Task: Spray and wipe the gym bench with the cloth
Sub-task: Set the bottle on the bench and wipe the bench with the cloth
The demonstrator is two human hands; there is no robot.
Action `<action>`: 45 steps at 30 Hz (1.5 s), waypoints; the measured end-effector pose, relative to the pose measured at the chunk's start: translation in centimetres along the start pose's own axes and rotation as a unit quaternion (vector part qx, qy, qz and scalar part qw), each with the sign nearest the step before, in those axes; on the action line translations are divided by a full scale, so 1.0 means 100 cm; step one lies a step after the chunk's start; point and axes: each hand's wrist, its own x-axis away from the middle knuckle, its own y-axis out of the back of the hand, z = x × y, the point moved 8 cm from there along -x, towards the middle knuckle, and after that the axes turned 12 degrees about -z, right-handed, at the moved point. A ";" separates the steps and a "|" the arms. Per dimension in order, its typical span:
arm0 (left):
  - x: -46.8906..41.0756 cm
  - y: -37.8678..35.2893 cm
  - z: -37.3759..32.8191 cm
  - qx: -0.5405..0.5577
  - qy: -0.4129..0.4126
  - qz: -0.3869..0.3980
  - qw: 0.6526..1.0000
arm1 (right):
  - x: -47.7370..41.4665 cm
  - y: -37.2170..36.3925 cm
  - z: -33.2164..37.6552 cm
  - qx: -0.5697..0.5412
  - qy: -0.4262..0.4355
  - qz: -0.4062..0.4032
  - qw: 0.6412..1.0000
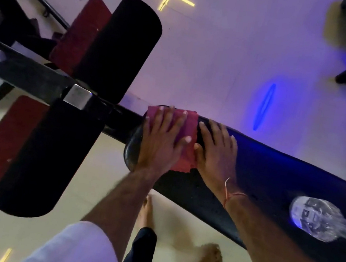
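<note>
Head view: I am looking steeply down on a long black padded desk that runs from mid-frame toward the lower right.
Cloth look: the cloth is pinkish-red, thin and roughly square, with a slightly ragged near edge; it lies flat.
Cloth place: it sits on the rounded left end of the desk and reaches across to the far edge.
Left hand: flat on the cloth, fingers straight and spread, palm pressing down.
Right hand: flat on the bare pad just beside the cloth, fingers spread, thumb touching the cloth's right edge; I see a thin orange thread on that wrist.
Bottle: clear plastic, lying on its side on the desk, well apart from both hands, toward the right.
Edges: the desk's rounded end lies just left of the left hand; its far edge catches blue light, and its near edge runs under my forearms.
Left side: two black foam rollers stick out from a dark metal bar close to the desk's end.
Open room: bare pad stretches between the right hand and the bottle; pale floor lies open beyond the far edge.
Below: two bare feet stand on the floor beside the near edge.
</note>
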 end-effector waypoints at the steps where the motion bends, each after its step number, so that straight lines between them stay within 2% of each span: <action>1: -0.005 -0.006 -0.001 -0.017 0.007 -0.003 1.000 | 0.001 -0.010 -0.005 0.011 0.012 0.028 0.999; 3: -0.010 -0.012 0.001 -0.042 0.012 -0.026 0.999 | 0.004 -0.023 -0.013 0.028 0.036 0.043 0.998; 7: -0.037 -0.011 0.014 -0.035 -0.041 -0.042 0.998 | 0.005 -0.030 -0.023 0.049 0.049 0.004 0.998; 9: -0.042 -0.005 0.023 -0.048 -0.034 -0.053 0.997 | 0.004 -0.031 -0.021 0.059 0.051 -0.012 0.997; 13: 0.011 -0.019 0.010 -0.075 -0.014 -0.076 0.994 | 0.007 -0.032 -0.022 0.057 0.056 -0.018 0.997; 16: 0.001 -0.019 0.017 -0.050 -0.026 -0.074 0.996 | 0.006 -0.031 -0.021 0.062 0.060 -0.018 0.996; 19: -0.026 -0.016 0.024 -0.061 0.020 -0.102 0.993 | 0.004 -0.034 -0.023 0.066 0.060 -0.023 0.996; 21: -0.013 -0.019 0.018 -0.081 0.046 -0.122 0.988 | 0.006 -0.035 -0.023 0.067 0.063 -0.027 0.995; 26: 0.009 -0.021 0.013 -0.054 0.036 -0.108 0.992 | 0.005 -0.034 -0.023 0.067 0.065 -0.027 0.995; 30: -0.021 -0.014 0.026 -0.039 0.095 -0.131 0.986 | 0.004 -0.037 -0.024 0.082 0.063 -0.029 0.994; 32: -0.004 -0.017 0.019 -0.058 0.111 -0.143 0.982 | 0.005 -0.037 -0.024 0.081 0.066 -0.028 0.994; 35: 0.031 -0.026 0.004 -0.059 0.052 -0.123 0.989 | 0.005 -0.033 -0.022 0.075 0.062 -0.022 0.995; 37: 0.018 -0.023 0.013 -0.046 0.022 -0.115 0.992 | 0.005 -0.033 -0.020 0.078 0.062 -0.020 0.995; 41: -0.018 -0.018 0.027 -0.074 0.025 -0.118 0.990 | 0.003 -0.034 -0.023 0.076 0.060 -0.023 0.995; 45: 0.031 -0.025 0.006 -0.065 0.001 -0.112 0.992 | 0.005 -0.032 -0.022 0.065 0.065 -0.026 0.995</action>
